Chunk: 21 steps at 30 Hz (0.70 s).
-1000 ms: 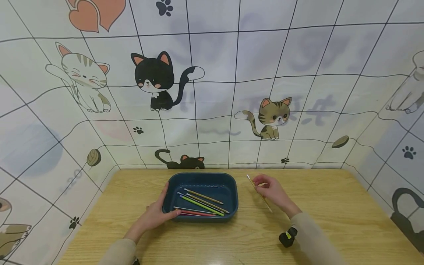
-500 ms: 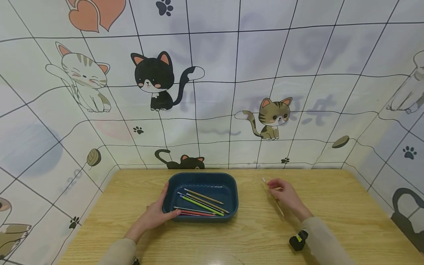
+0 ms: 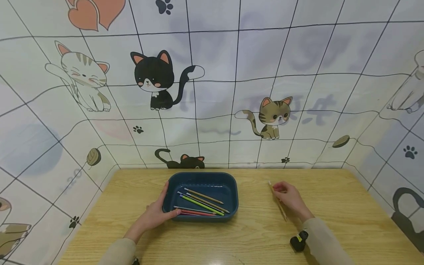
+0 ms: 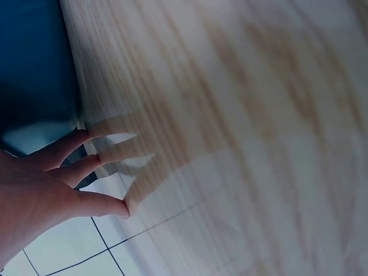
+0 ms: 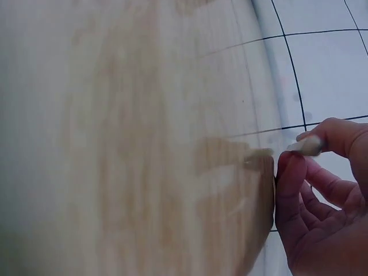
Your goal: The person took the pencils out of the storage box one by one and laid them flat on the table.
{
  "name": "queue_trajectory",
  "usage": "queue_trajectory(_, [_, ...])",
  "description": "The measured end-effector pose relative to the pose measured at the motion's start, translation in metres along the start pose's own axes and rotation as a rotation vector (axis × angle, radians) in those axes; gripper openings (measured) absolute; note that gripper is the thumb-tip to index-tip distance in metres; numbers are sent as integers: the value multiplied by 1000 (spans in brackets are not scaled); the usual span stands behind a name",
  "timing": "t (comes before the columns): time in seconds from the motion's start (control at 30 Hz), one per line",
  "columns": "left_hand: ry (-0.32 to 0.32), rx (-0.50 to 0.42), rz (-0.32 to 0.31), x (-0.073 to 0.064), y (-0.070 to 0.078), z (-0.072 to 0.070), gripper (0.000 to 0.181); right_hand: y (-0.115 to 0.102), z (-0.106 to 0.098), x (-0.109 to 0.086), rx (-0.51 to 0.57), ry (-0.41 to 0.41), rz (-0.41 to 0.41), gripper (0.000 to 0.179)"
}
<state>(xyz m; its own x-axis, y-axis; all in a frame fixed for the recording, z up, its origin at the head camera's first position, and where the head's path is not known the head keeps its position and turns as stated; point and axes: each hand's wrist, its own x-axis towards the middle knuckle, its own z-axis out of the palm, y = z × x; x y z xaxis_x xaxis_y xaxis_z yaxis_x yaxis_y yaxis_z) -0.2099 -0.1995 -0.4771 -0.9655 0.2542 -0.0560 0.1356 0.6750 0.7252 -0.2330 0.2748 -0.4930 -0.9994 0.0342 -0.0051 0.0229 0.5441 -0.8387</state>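
Note:
On the left of the table, a dark blue rectangular dish (image 3: 233,191) holds several pencils, among them green pencils (image 3: 202,205), a red pencil (image 3: 198,212) and wood-coloured pencils (image 3: 203,196). My left hand (image 3: 154,215) holds the dish at its near left corner, thumb over the front rim and fingers along the left side. To the right of the dish, my right hand (image 3: 291,198) pinches a wood-coloured pencil (image 3: 282,210) between thumb and fingertips near its white end. The right wrist view shows that pale pencil end (image 5: 310,146) in the pinch. Whether the pencil touches the table cannot be told.
The light wood table (image 3: 212,239) runs back to a white wall covering (image 3: 212,129) with a grid and cartoon cats. A black wrist camera (image 3: 298,243) hangs by the right sleeve (image 3: 322,235).
My right hand has moved right and slightly nearer with the pencil pinched in it, away from the dish, slowing in the last half second. My left hand and the dish have stayed in place.

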Motion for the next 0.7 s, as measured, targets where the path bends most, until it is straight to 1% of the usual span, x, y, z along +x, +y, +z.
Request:
queue_trajectory(0.17, [-2,-5,0,0,-1,0,109,2,1,4,-60,-14,3,23])
queue_trajectory(0.3, [-4,-12,-1,0,0,-1,109,2,2,6,-77,-28,11,23])
queue_trajectory(0.53, [-3,-14,-12,0,0,0,108,1,3,7,-53,-52,7,23])
queue_trajectory(0.7, [0,-19,-8,0,-1,1,108,2,4,8,-43,-59,15,23])
